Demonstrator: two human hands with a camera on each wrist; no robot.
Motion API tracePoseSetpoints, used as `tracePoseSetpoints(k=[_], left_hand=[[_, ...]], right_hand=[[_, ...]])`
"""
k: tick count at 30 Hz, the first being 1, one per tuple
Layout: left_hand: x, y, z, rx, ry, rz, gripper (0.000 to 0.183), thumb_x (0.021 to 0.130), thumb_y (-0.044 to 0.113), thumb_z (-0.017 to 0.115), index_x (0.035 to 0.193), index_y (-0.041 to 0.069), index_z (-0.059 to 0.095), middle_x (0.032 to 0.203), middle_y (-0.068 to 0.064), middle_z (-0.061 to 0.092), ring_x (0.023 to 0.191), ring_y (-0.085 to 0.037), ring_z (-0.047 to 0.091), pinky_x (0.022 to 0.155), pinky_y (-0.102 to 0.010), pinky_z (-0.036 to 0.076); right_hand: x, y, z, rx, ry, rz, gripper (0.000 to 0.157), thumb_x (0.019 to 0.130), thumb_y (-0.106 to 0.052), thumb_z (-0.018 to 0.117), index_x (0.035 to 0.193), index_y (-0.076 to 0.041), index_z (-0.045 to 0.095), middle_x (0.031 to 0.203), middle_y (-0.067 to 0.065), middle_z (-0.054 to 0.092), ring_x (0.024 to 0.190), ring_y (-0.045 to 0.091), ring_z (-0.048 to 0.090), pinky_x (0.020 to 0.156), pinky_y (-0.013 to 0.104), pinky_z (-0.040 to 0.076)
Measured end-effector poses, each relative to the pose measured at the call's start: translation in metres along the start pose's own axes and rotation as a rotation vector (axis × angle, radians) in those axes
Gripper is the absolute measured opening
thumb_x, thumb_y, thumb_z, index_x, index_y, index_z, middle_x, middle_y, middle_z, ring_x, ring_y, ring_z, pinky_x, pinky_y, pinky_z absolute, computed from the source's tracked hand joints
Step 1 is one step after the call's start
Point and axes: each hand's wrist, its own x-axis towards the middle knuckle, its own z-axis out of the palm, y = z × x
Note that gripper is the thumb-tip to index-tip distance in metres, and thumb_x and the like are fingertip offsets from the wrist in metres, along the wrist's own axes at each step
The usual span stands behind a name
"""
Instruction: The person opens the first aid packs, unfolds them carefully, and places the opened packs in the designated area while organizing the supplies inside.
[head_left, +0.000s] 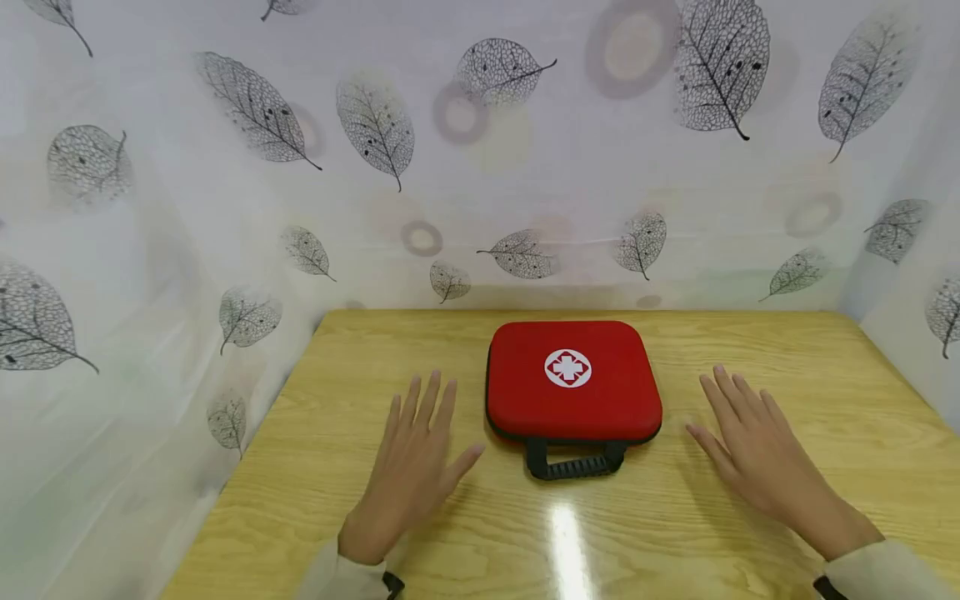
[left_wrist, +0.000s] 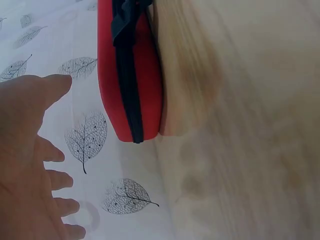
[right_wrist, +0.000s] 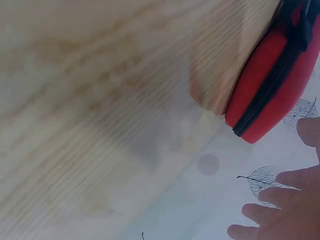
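A red zippered first-aid case (head_left: 573, 408) with a white cross emblem lies flat on the wooden table, its black handle (head_left: 576, 468) toward me. To its left, my left hand (head_left: 412, 462) is spread with straight fingers, apart from the case. On the other side my right hand (head_left: 761, 454) is likewise spread, fingers straight, holding nothing. The left wrist view shows the case's side (left_wrist: 112, 95) with its black zipper, beyond the thumb of the left hand (left_wrist: 30, 165). In the right wrist view, the case (right_wrist: 275, 75) is at the upper right, above the right hand (right_wrist: 287, 200).
The light wooden table (head_left: 300, 467) reflects a bright strip of light near its front. Behind it and at both sides hangs a pale covering (head_left: 420, 200) printed with dark leaves and rings. Its lower edge meets the table's back edge.
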Motion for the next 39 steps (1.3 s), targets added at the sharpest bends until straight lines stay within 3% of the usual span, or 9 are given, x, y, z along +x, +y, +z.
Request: tracePoseSetpoints(k=[6,9,16,25,32,39], left_hand=[[0.021,0.002,-0.001,-0.027,-0.034,0.03,0.084,0.101,0.058,0.052,0.161,0.005,0.025,0.167,-0.017,0.017,0.154,-0.04,0.01,0.121,-0.06,0.014],[0.031,0.005,0.0,-0.029,-0.051,0.044,0.084,0.101,0.057,0.051,0.161,0.005,0.025,0.167,-0.017,0.018,0.153,-0.04,0.01,0.122,-0.056,0.016],[0.051,0.014,0.002,-0.032,-0.092,0.055,0.084,0.101,0.058,0.051,0.161,0.004,0.024,0.166,-0.018,0.022,0.153,-0.04,0.013,0.124,-0.05,0.013],[0.073,0.025,0.008,-0.114,-0.151,0.084,0.082,0.1,0.056,0.052,0.16,0.005,0.027,0.166,-0.013,0.023,0.153,-0.037,0.018,0.124,-0.049,0.013],[0.087,0.035,0.017,-0.133,-0.201,0.099,0.081,0.101,0.056,0.051,0.16,0.006,0.027,0.166,-0.01,0.026,0.153,-0.034,0.02,0.124,-0.045,0.014],[0.1,0.051,0.027,-0.142,-0.196,0.119,0.081,0.099,0.056,0.054,0.16,0.009,0.029,0.163,-0.008,0.034,0.151,-0.031,0.026,0.123,-0.043,0.02]], right_hand=[[0.023,0.015,0.006,0.024,0.053,-0.045,0.067,0.096,-0.019,0.07,0.146,0.014,0.04,0.148,0.039,0.039,0.128,0.059,0.043,0.099,0.072,0.034],[0.032,0.02,0.009,0.044,0.068,-0.06,0.066,0.092,-0.013,0.074,0.143,0.016,0.043,0.144,0.04,0.043,0.122,0.059,0.047,0.093,0.071,0.041],[0.054,0.032,0.014,0.1,-0.001,-0.012,0.061,0.096,-0.01,0.069,0.144,0.016,0.04,0.143,0.04,0.042,0.122,0.061,0.045,0.094,0.073,0.039],[0.082,0.043,0.024,0.184,-0.07,-0.002,0.056,0.097,-0.005,0.067,0.141,0.017,0.042,0.136,0.038,0.047,0.122,0.057,0.046,0.098,0.07,0.038],[0.103,0.047,0.033,0.278,-0.176,0.071,0.048,0.102,-0.005,0.058,0.141,0.018,0.041,0.135,0.041,0.045,0.107,0.053,0.058,0.09,0.064,0.048],[0.12,0.051,0.041,0.356,-0.181,0.116,0.041,0.102,-0.003,0.058,0.135,0.018,0.047,0.132,0.039,0.049,0.098,0.044,0.063,0.085,0.06,0.052]])
